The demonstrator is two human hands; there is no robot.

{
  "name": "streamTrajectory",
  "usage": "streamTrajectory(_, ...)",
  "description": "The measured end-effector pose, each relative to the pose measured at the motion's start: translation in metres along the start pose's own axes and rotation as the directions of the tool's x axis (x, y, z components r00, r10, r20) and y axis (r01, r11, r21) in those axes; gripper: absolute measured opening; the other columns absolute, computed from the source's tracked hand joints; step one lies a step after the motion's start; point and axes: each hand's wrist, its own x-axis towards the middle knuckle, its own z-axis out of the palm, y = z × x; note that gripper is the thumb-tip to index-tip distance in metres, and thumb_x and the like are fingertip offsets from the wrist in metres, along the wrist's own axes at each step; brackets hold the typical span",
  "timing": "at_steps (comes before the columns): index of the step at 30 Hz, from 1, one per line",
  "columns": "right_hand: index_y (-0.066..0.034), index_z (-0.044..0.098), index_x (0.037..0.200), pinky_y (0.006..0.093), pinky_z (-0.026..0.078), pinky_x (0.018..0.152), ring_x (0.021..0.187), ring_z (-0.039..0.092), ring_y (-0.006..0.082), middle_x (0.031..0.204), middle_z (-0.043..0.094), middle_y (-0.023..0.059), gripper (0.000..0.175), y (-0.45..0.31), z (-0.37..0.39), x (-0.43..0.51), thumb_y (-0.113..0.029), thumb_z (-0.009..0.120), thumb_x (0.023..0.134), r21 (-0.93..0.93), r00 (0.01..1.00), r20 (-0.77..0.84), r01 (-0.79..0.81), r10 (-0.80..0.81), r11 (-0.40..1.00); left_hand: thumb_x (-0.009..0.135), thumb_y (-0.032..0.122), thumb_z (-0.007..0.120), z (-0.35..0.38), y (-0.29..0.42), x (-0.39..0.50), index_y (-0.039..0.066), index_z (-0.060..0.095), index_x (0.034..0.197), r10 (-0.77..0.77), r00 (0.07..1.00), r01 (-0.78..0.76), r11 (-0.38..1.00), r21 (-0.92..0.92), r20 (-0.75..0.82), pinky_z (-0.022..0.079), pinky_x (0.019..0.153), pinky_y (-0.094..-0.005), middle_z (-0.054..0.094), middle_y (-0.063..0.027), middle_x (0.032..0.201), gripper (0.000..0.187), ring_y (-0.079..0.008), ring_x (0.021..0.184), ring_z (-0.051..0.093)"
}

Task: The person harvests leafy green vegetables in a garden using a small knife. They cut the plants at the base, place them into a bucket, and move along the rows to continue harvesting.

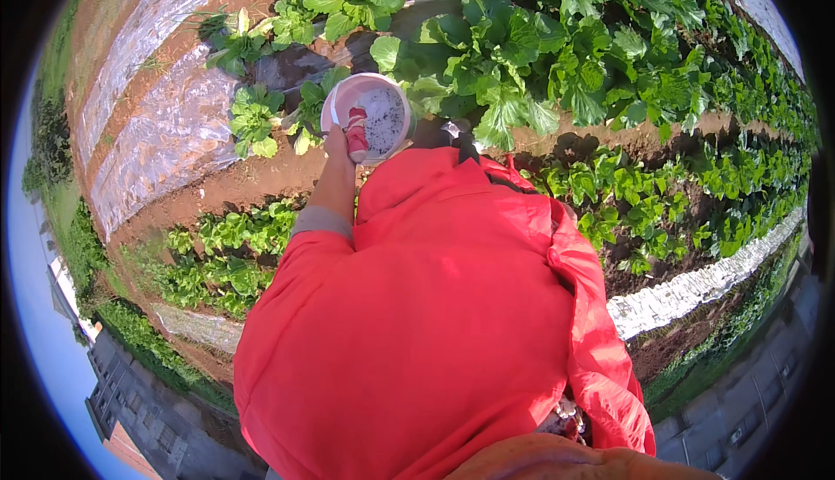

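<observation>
My left hand [338,144] is closed at the near left rim of a pale pink plastic bucket [406,111], where its handle meets my fingers. White granular material [381,111] mixed with dark specks lies inside. A short red-and-white wrapped piece [357,133] crosses the bucket's left part beside my fingers; whether it is part of the handle or a separate thing, I cannot tell. The bucket is in front of my red jacket [424,284], beside large leafy green vegetables [509,43]. My right hand is out of view; the right red sleeve [587,323] hangs along my side.
Smaller leafy plants [254,118] grow left of the bucket. Clear plastic film [169,128] covers soil beds at the left. More low plants [626,193] stand in rows on the right, edged by a whitish film strip [704,284]. Bare reddish soil [261,177] runs between the rows.
</observation>
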Motion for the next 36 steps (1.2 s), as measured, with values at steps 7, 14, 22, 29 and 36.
streamTrajectory(7,-0.0007,0.057,0.101,0.0269,0.048,0.048,0.059,0.060,0.0154,0.074,0.059,0.0064,0.030,-0.031,-0.030,0.026,-0.026,0.056,0.086,-0.041,0.989,0.007,-0.149,0.149,0.988,0.083,0.023,0.049,-0.033,-0.044,0.005,-0.007,0.051,0.110,0.008,0.998,0.014,0.929,-0.369,0.057,0.051,0.060,-0.0327,0.057,-0.0130,0.095,0.040,-0.0207,0.075,0.060)
streamTrajectory(14,-0.0004,0.057,0.106,0.0269,0.049,0.049,0.059,0.061,0.0161,0.076,0.060,0.0077,0.034,-0.054,-0.044,0.054,-0.027,0.057,0.085,-0.143,0.987,0.059,-0.143,0.153,0.979,0.086,0.023,0.045,-0.059,-0.083,-0.018,0.000,0.053,0.107,-0.002,0.999,0.021,0.841,-0.540,0.036,0.052,0.060,-0.0313,0.058,-0.0099,0.096,0.032,-0.0198,0.074,0.060)
streamTrajectory(22,0.0003,0.058,0.104,0.0265,0.048,0.046,0.059,0.060,0.0146,0.073,0.059,0.0069,0.031,-0.066,-0.051,0.082,-0.023,0.056,0.084,-0.309,0.983,0.136,-0.080,0.127,0.948,0.087,0.023,0.040,-0.114,-0.110,-0.032,0.005,0.049,0.104,-0.115,0.987,0.002,0.715,-0.700,-0.115,0.052,0.060,-0.0308,0.056,-0.0078,0.091,0.026,-0.0186,0.075,0.059)
streamTrajectory(29,-0.0040,0.056,0.108,0.0261,0.048,0.048,0.059,0.059,0.0135,0.074,0.059,0.0044,0.034,-0.119,-0.009,0.094,-0.030,0.057,0.085,-0.561,0.971,0.143,-0.079,0.190,0.824,0.091,0.026,0.032,-0.162,-0.143,-0.024,0.006,0.049,0.102,-0.108,0.992,0.016,0.627,-0.779,-0.066,0.051,0.065,-0.0304,0.056,-0.0066,0.089,0.029,-0.0182,0.075,0.058)
streamTrajectory(36,-0.0009,0.059,0.101,0.0260,0.048,0.054,0.063,0.061,0.0136,0.074,0.061,0.0057,0.032,-0.202,0.162,0.072,-0.027,0.055,0.084,-0.691,0.915,0.394,0.231,0.089,0.684,0.091,0.031,0.033,-0.195,-0.153,-0.008,0.007,0.050,0.111,-0.165,0.978,0.001,0.605,-0.796,-0.125,0.050,0.075,-0.0324,0.058,-0.0089,0.102,0.035,-0.0210,0.088,0.058)
